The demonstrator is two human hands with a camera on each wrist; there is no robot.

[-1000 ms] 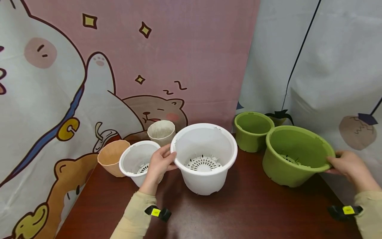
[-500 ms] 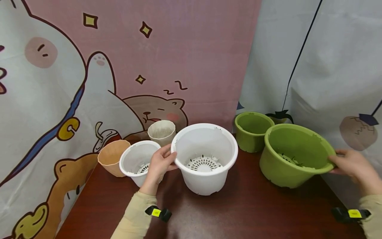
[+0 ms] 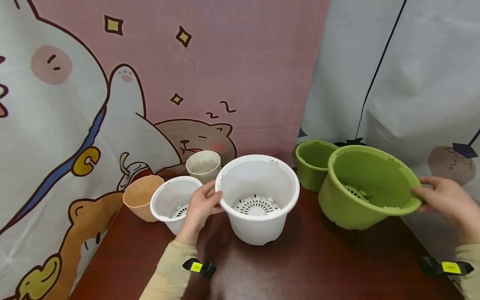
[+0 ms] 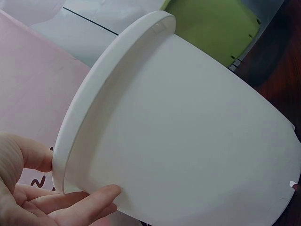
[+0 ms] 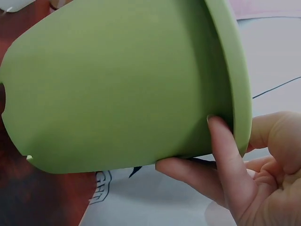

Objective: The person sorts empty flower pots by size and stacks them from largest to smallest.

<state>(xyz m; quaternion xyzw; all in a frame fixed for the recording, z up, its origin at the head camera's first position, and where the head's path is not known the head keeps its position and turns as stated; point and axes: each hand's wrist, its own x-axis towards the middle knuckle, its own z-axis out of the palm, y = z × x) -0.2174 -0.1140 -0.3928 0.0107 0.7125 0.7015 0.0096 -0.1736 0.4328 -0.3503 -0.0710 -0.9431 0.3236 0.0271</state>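
Observation:
A large white flower pot [image 3: 258, 229] with a slotted bottom stands mid-table. My left hand [image 3: 202, 204] pinches its left rim, the thumb over the edge and the fingers against the outer wall, as the left wrist view shows on the white pot [image 4: 178, 127]. On the right, a large green flower pot [image 3: 352, 208] hangs tilted above the table, its mouth turned toward me. My right hand [image 3: 444, 200] grips its right rim. Under the lip of the green pot [image 5: 117, 94], fingers [image 5: 225, 155] press on the outside in the right wrist view.
A smaller green pot [image 3: 312, 175] stands behind the large green one. Left of my left hand are a small white pot [image 3: 170, 225], an orange pot [image 3: 140, 212] and a cream pot [image 3: 204, 177]. Printed cloth [image 3: 255, 75] hangs behind the dark red table [image 3: 285, 275].
The large green pot has risen, shifted slightly left and tilted more, with my right hand moving along with it. My left hand and the white pot have stayed put.

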